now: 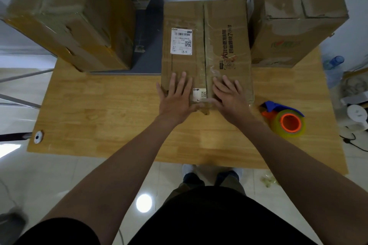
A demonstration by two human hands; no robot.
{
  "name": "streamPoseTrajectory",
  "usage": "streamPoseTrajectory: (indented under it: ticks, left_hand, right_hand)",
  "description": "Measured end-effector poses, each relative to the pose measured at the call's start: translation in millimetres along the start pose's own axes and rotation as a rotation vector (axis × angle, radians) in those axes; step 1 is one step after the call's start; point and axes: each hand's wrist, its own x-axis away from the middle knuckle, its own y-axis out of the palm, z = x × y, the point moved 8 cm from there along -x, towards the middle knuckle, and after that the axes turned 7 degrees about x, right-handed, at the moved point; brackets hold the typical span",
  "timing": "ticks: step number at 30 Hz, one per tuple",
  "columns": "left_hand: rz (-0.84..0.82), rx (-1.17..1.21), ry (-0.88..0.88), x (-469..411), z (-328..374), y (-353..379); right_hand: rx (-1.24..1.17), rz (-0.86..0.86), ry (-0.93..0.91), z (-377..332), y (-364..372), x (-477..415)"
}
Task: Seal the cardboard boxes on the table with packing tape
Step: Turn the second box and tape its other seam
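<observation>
A flat cardboard box with a white shipping label lies in the middle of the wooden table, its two top flaps meeting along a centre seam. My left hand lies flat on the left flap near the box's front edge, fingers spread. My right hand presses flat on the right flap beside the seam. A tape dispenser with a blue handle and an orange core sits on the table to the right of the box, away from both hands.
A tall cardboard box stands at the back left of the table and another at the back right. A grey box sits between the left box and the middle one. A plastic bottle stands beyond the right edge.
</observation>
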Motion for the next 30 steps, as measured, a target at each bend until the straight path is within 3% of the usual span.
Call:
streamPoseTrajectory:
  ticks: [5,11,17,21,25,30]
  left_hand:
    - [0.041,-0.069,-0.105,-1.5,3.1,0.8]
    - [0.060,-0.123,-0.040,-8.4,-5.6,-7.8]
    - [0.109,-0.185,0.125,-6.7,-16.0,-7.6]
    - [0.157,-0.133,0.261,0.1,-26.7,-11.4]
    - [0.126,-0.050,0.360,5.7,-34.6,-11.9]
    - [0.106,0.259,0.508,11.7,-53.8,-10.8]
  right_hand:
    - [0.104,0.115,0.030,-3.6,6.3,0.1]
    - [0.215,0.173,0.038,-10.6,-25.1,-16.8]
    - [0.471,0.076,-0.304,-23.1,2.6,-28.8]
    - [0.580,0.139,-0.438,-20.4,17.9,-11.2]
    - [0.540,0.135,-0.376,3.4,10.3,-1.3]
    - [0.206,0.231,-0.109,68.5,0.6,12.7]
